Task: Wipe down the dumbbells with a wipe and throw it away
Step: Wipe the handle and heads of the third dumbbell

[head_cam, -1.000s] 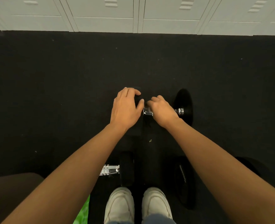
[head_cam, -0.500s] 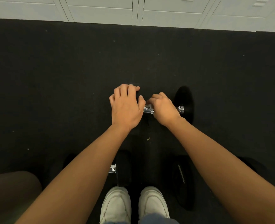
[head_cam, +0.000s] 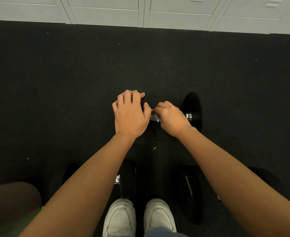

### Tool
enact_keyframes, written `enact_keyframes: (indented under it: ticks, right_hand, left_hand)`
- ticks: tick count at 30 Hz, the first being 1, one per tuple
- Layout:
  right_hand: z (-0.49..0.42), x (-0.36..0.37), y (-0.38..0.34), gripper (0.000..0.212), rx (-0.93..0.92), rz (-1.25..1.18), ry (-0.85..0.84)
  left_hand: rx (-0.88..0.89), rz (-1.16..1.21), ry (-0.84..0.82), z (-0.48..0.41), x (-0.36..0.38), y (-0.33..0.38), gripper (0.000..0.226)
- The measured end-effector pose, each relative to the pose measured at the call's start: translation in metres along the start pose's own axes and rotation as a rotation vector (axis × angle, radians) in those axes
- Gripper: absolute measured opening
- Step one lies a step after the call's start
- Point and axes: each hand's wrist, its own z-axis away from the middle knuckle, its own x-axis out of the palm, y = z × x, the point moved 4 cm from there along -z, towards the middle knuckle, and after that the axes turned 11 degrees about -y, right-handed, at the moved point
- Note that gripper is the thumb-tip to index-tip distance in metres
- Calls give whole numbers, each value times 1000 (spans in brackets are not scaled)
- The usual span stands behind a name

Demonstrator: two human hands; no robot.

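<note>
A black dumbbell with a chrome handle (head_cam: 188, 115) lies crosswise on the dark floor, its right head (head_cam: 192, 106) in plain sight. My left hand (head_cam: 131, 115) covers its left head, fingers curled over the top. My right hand (head_cam: 172, 120) is closed in a fist around the handle. A small pale scrap, apparently the wipe (head_cam: 153, 112), shows at its fingertips against the chrome. Most of the wipe is hidden inside the fist.
Two more black dumbbells lie close to my white shoes (head_cam: 139, 218): one on the left (head_cam: 128, 178) under my left forearm, one on the right (head_cam: 190, 194). Pale lockers (head_cam: 140, 12) line the far edge of the floor. A dark rounded object (head_cam: 11, 199) sits at the lower left.
My left fingers have drawn together over the dumbbell's left head. My right fist stays on the handle with barely any shift. The view has tilted slightly.
</note>
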Motion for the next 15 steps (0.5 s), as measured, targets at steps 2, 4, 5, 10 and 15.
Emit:
enact_keyframes:
  ticks: [2, 4, 5, 10, 15]
  right_hand:
    - [0, 1, -3, 37, -20, 9, -15]
    - [2, 2, -1, 39, -17, 10, -20]
    - [3, 3, 1, 40, -10, 9, -18]
    - [6, 3, 7, 45, 30, -32, -6]
    - [6, 3, -6, 40, -48, 22, -52]
  left_hand:
    - [1, -3, -1, 0, 0, 0, 36]
    - [6, 6, 4, 0, 1, 0, 35]
    - [9, 9, 6, 0, 0, 0, 35]
    - [18, 21, 7, -2, 0, 0, 34]
    - [19, 17, 17, -1, 1, -1, 34]
